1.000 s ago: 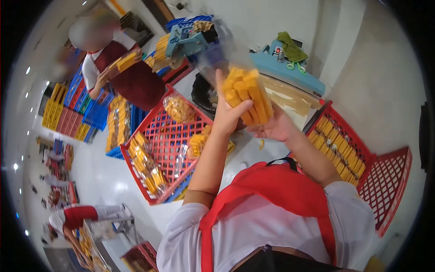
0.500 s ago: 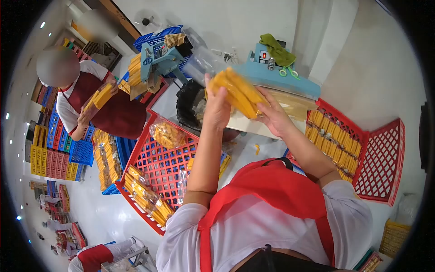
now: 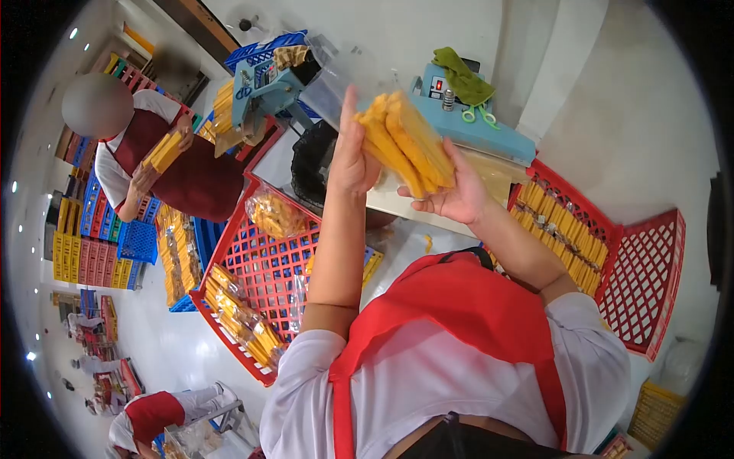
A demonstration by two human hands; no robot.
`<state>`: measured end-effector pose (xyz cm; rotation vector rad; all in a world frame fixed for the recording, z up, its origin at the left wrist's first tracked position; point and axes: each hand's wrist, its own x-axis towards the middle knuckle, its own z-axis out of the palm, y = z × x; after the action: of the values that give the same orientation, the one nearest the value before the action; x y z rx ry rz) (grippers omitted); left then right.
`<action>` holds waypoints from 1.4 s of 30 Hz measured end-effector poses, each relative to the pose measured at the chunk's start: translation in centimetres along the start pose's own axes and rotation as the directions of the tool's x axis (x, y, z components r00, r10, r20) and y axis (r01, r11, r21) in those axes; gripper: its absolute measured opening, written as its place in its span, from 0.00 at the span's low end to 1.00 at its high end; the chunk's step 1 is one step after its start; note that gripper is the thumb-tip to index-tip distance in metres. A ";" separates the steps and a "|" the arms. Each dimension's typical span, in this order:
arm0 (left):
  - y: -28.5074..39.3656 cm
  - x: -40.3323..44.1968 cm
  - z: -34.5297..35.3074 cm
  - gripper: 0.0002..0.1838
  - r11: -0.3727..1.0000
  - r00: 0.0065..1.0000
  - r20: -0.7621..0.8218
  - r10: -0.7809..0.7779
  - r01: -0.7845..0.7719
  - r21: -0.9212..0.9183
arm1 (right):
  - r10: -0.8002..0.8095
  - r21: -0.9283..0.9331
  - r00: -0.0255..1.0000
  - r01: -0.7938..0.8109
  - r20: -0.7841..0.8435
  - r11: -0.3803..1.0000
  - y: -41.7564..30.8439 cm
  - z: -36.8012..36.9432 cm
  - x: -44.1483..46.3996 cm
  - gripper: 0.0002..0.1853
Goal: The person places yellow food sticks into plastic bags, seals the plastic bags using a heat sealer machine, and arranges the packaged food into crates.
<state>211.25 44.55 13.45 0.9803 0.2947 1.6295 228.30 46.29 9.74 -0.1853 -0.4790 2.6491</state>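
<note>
In front of my chest I hold a clear plastic pack of yellow sticks (image 3: 405, 145), tilted, its sticks running lengthwise. What the sticks are made of I cannot tell. My right hand (image 3: 465, 187) grips the pack's lower right side, with the thumb along its edge and the fingers underneath. My left hand (image 3: 353, 157) is flat with its fingers stretched upward, its palm side against or very near the pack's left side. Behind the pack stands a light-blue sealing machine (image 3: 466, 118), with a green cloth (image 3: 462, 76) and green-handled scissors (image 3: 479, 115) on it.
A red crate (image 3: 260, 268) with bagged yellow sticks lies at left; another red crate (image 3: 604, 237) holds packs at right. A black-lined bin (image 3: 310, 161) stands beside the bench. A co-worker (image 3: 164, 168) holds a similar pack near a second blue machine (image 3: 267, 96).
The pack has turned so that its broad side shows more. My left fingers have straightened upward and my right hand has shifted under the pack. The view has moved slightly.
</note>
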 end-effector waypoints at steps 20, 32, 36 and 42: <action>0.2 -2.4 1.1 0.38 0.887 0.940 -0.147 -0.307 0.339 0.313 | -0.152 -0.473 0.988 0.154 0.042 0.868 -1.8 -0.6 -0.1 0.28; 3.4 -6.9 1.1 0.24 0.953 0.908 -0.374 0.188 -0.076 0.295 | 0.003 -0.387 0.962 0.107 0.274 0.916 2.8 0.8 1.9 0.35; 3.6 -6.3 3.8 0.27 0.872 0.801 -0.484 0.353 -0.094 0.481 | -0.169 -0.157 0.933 0.227 0.318 0.961 3.2 1.9 3.2 0.30; 2.4 -9.6 -0.2 0.35 0.993 0.945 -0.306 -0.120 0.112 -0.044 | -0.351 -0.225 0.889 0.421 0.293 0.879 4.2 2.3 4.4 0.28</action>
<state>209.44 35.24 10.71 0.6723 0.5315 1.6709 222.23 44.05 10.14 0.1446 -0.8796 2.2040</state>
